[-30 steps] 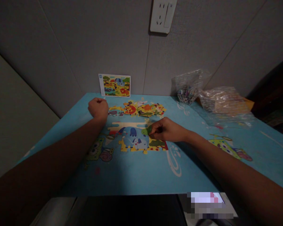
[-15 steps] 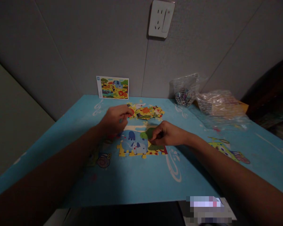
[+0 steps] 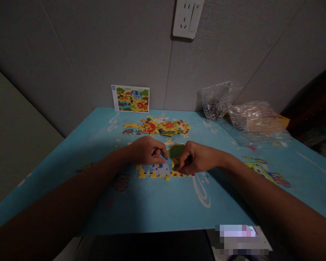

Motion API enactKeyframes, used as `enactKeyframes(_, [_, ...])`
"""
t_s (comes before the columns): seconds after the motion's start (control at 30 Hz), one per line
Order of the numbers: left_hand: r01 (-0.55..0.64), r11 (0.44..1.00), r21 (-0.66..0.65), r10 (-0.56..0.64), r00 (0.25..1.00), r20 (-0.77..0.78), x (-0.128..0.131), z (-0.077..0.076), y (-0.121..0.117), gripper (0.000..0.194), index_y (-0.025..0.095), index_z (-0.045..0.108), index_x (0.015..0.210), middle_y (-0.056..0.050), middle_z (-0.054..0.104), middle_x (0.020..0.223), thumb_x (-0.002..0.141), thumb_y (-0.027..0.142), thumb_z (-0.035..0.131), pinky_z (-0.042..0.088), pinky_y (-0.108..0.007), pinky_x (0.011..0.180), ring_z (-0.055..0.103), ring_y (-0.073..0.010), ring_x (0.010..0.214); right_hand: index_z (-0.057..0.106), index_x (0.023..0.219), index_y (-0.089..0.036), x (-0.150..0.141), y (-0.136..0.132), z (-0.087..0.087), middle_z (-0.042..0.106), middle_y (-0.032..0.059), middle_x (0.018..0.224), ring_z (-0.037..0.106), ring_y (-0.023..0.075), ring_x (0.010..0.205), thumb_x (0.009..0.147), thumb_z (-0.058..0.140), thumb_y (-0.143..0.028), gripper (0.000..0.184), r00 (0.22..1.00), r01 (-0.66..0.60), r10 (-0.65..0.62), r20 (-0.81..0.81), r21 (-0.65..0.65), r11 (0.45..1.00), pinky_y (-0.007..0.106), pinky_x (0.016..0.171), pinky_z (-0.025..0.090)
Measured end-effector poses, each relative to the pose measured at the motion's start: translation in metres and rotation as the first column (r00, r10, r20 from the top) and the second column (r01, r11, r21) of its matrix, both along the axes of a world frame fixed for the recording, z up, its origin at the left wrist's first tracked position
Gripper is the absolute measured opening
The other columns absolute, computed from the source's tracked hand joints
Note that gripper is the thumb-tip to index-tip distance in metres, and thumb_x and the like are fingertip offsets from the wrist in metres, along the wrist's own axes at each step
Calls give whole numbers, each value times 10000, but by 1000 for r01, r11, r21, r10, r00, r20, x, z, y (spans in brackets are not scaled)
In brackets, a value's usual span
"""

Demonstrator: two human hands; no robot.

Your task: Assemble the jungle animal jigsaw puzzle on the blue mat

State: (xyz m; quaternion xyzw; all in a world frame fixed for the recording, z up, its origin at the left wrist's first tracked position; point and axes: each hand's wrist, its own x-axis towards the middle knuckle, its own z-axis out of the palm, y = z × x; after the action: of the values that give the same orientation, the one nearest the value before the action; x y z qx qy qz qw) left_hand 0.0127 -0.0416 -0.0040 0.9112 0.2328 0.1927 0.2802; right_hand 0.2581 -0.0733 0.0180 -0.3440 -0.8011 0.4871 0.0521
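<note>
A partly joined jigsaw puzzle point(image 3: 163, 169) with blue elephants, green foliage and a yellow border lies on the table in front of me. Over its upper middle, my left hand point(image 3: 149, 151) has its fingers curled, thumb and index fingertips close together at the elephants. My right hand point(image 3: 197, 158) is closed in a pinch at the right part of the puzzle, fingertips down near the green and yellow area. What either hand pinches, if anything, is hidden. Behind the hands lies a heap of loose jigsaw pieces point(image 3: 168, 127), mostly yellow with orange and green.
A picture card point(image 3: 132, 99) of the animal scene leans against the wall at the back. Clear plastic bags point(image 3: 254, 119) lie at the back right. The blue table cover point(image 3: 157, 210) has printed cartoon figures. A socket point(image 3: 188, 18) is on the wall.
My left hand has moved right and toward me, from the loose pieces to the joined puzzle. My right hand has shifted slightly, staying over the puzzle's right side. The view has tilted a little.
</note>
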Motion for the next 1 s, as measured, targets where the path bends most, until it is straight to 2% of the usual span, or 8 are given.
enactKeyframes(0.23, [5,1000,19,-4,1000,-5,-1,-2,2,148,158,745,856,67,572,541,769,278,741,335,-172,512,447,-49,465,797,731,-123,0,-2,1,708,19,629,559,84,535,689,714,-187,114,998,-57,60,-38,67,996,187,516,432])
enactKeyframes(0.33, [23,998,58,-21,999,-27,0,0,1,185,171,771,924,59,578,544,793,287,711,349,-182,522,461,-61,469,805,742,-122,0,-2,1,707,17,620,552,83,527,690,707,-178,124,998,-60,63,-32,69,996,191,522,436])
enactKeyframes(0.47, [89,968,234,-65,992,-109,4,4,-7,322,265,800,1070,43,590,528,808,193,625,340,-220,544,517,-91,512,811,759,-126,0,-2,2,738,29,664,578,91,551,690,712,-182,133,998,-54,57,-35,82,995,190,532,446])
enactKeyframes(0.57, [96,937,336,-54,990,-133,8,4,-12,379,302,813,1041,31,617,524,773,145,596,312,-247,525,540,-105,527,813,752,-124,-1,-1,2,738,34,655,591,100,555,685,716,-188,134,998,-52,54,-18,104,993,189,526,442])
enactKeyframes(0.7, [100,935,339,-59,990,-130,9,3,-12,382,301,815,1038,21,651,540,777,155,578,318,-250,520,544,-110,518,824,787,-136,0,0,3,747,36,667,602,109,546,679,716,-192,163,999,-34,31,44,76,997,199,520,448])
enactKeyframes(0.83, [112,933,343,-58,985,-165,8,5,-13,455,328,783,1135,17,689,583,777,145,570,324,-248,536,568,-118,549,828,780,-139,4,2,7,741,35,648,609,120,555,656,715,-187,174,995,-17,9,99,75,997,198,505,428])
enactKeyframes(1.0, [186,910,372,-114,972,-206,13,8,-20,551,361,767,1164,19,728,676,756,70,538,305,-257,531,564,-116,574,808,676,-146,8,3,14,683,4,556,516,90,485,652,712,-211,118,991,-7,-1,135,61,998,199,479,380])
